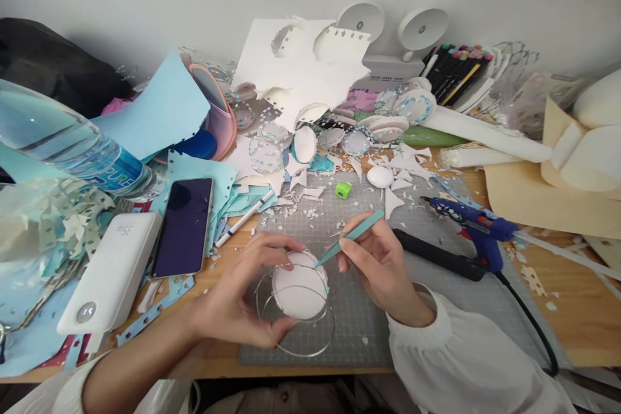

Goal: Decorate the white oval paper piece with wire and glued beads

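Note:
My left hand is closed around the edge of a round white paper disc, thumb below and fingers above. Thin silvery wire loops circle the disc and hang out past its lower edge. Between the thumb and fingers of my right hand is a pair of teal tweezers. Their tips point down-left and meet the disc's upper right edge; whether they pinch something there is too small to tell. Both hands are over a grey cutting mat.
A blue glue gun lies right, its cord running to the front edge. A phone, white power bank and water bottle crowd the left. Paper scraps, a green sharpener and several wire-ringed discs lie behind.

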Tool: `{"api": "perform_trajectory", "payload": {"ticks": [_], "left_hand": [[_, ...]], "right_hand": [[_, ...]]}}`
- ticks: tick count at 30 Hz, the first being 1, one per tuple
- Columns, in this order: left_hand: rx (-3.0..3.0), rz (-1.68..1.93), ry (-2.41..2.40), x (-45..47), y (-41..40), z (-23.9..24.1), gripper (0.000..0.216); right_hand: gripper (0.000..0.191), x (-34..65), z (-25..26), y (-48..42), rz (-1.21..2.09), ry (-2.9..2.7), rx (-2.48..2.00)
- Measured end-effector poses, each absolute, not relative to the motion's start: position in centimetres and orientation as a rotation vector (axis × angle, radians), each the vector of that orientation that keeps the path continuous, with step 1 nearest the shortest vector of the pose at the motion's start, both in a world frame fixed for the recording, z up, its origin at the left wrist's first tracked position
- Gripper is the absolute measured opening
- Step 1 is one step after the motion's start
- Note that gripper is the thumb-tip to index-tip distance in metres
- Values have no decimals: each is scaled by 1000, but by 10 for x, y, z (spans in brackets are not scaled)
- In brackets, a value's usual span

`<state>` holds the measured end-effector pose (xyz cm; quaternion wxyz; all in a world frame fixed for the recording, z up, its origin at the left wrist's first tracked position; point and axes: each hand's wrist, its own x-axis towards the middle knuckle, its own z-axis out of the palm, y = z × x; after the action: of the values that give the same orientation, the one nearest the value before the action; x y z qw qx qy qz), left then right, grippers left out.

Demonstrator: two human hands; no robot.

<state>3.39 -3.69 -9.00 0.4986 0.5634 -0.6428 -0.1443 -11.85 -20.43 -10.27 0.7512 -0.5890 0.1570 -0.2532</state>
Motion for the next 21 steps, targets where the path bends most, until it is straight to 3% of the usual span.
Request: {"api": "perform_trajectory", "payload": {"ticks": [8,16,21], "left_hand": [[1300,-548,-1337,33,-34,-97,55],[1419,-359,-1485,40,-33,-97,61],[1462,-366,-1498,40,-33,-95,60]], "right_hand": [[10,-120,-99,-203,-663,341,-1277],[13,-113,-97,-220,-849,495,-1145],[12,-114,-99,-218,-995,455,-1352]]}}
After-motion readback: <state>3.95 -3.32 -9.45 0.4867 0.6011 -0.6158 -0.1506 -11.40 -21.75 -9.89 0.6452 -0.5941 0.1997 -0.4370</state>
